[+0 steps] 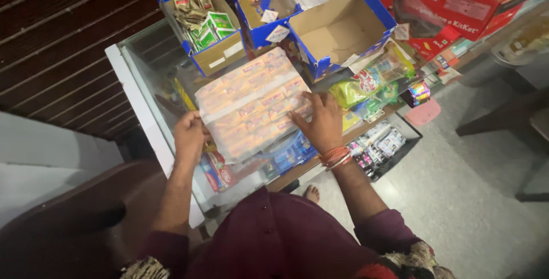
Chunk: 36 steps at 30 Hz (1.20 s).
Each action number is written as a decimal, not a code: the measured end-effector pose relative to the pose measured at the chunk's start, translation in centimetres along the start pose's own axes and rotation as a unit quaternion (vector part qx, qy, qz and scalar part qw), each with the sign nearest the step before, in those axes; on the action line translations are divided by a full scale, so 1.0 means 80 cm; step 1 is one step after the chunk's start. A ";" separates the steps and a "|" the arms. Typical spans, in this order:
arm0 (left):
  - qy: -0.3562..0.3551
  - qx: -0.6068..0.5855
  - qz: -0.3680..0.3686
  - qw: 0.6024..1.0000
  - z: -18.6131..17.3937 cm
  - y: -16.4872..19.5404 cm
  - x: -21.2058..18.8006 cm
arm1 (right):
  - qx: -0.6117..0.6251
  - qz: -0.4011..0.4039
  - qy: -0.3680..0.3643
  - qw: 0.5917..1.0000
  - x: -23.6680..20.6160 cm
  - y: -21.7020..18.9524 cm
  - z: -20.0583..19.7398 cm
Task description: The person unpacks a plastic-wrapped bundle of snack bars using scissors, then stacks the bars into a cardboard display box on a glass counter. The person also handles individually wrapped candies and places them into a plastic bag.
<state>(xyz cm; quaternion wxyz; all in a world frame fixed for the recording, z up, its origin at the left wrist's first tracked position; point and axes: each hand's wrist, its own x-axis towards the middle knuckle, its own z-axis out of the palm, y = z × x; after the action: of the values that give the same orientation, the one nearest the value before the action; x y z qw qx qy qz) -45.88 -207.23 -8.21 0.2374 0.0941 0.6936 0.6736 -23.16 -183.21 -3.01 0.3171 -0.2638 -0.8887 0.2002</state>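
A: What bounds the working room?

B: The glass counter [150,79] runs aslant, its white edge toward the dark slatted wall at the left and its wooden front edge toward the grey floor [469,187] at the right. The floor is the widest open stretch; on the counter, bare glass shows mostly at the left, beside the person.

A: And the biggest package?

B: A large red display carton [457,2] at the top right, with white lettering. Next come three blue-edged cardboard boxes along the far side: the right box [337,30] tipped open and showing a bare brown inside, the middle box [257,2] holding a few small pieces, the left box [200,22] filled with small green and white sachets.

A: Where is the thing in hand?

B: A clear-wrapped bundle of peach-coloured bars [251,104] lies flat on the glass in front of the boxes. The left hand [189,136] grips its near left edge, fingers curled around it. The right hand [320,122] rests on top at its right edge, fingers spread and pressing down.

A: Smaller things?

B: Green and yellow packets [372,82] just right of the bundle, a shiny little packet [419,92] beyond, and a black tray of small packs [383,144] below the counter edge.
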 end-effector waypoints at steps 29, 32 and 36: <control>-0.063 0.043 0.014 0.997 0.025 -0.023 -0.005 | 0.022 -0.052 0.204 0.977 0.051 -0.092 -0.028; -0.068 0.038 0.040 0.996 0.042 -0.043 -0.005 | 0.127 -0.074 0.198 0.969 0.039 -0.130 -0.047; -0.067 0.035 0.036 0.996 0.083 -0.055 0.001 | 0.571 0.058 0.061 0.816 0.046 -0.171 -0.039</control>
<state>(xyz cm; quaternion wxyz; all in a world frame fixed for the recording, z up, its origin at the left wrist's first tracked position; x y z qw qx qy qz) -42.10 -201.59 -12.44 0.2560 0.1723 0.6953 0.6491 -28.16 -191.10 8.08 0.4525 -0.0978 -0.5766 0.6732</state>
